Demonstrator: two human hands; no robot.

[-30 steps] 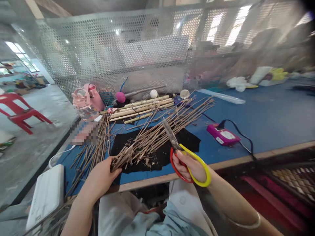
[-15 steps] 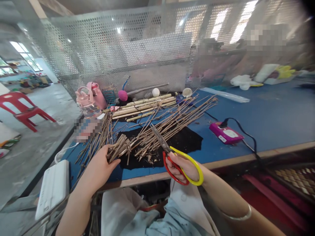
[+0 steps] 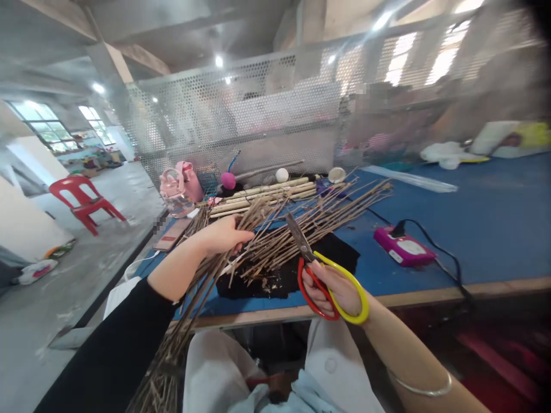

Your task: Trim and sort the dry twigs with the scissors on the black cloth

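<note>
Two hands: both in use, side by side over the near edge of the table.
Left hand: closed around a bundle of sticks, whose upper ends showed beyond the fingers; where their lower ends lay could not be told.
Right hand: gripping scissors, fingers in the red loop, yellow loop around the thumb's base, blades pointing up and leftward.
Pile: more sticks, slanting across a black cloth strewn with scraps.
Bottle: clear below, pink above; contents too small to make out.
Basket: teal, behind the bottle, partly covered; whatever it held could not be told.
Purple box: a black plug sat in its top.
Poles: laid in a row past the pile, near a pink ball and a white ball.
Phone: left of the sticks, one corner pixelated.
Power bank: white, mostly hidden behind the left arm.
Mesh screen: shapes behind it blurred.
Far right: a yellow thing, smeared and cut off by the frame.
</note>
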